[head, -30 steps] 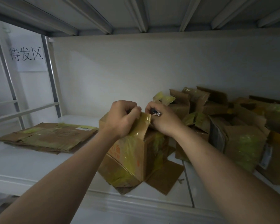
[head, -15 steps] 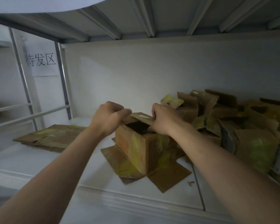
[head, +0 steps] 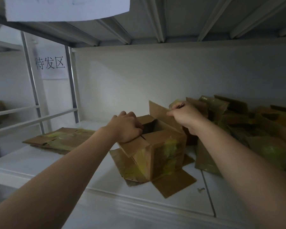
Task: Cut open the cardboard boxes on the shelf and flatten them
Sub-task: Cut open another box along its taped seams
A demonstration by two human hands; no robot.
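A brown cardboard box (head: 162, 151) with yellowish tape stands on the white shelf (head: 40, 161), its top open and its bottom flaps splayed out. My left hand (head: 127, 128) grips the box's near-left top flap, fingers curled over its edge into the opening. My right hand (head: 185, 116) pinches the far-right top flap, which stands upright; a small dark tool shows in the fist.
A stack of flattened boxes (head: 59, 139) lies at the left of the shelf. A heap of opened boxes (head: 254, 129) fills the right side. A paper sign with characters (head: 49, 65) hangs behind the left upright. The upper shelf is close overhead.
Both hands have pulled the top flaps apart: the left flap is folded down and out, the right flap is lifted upright. The box top is now wide open. The camera view has shifted.
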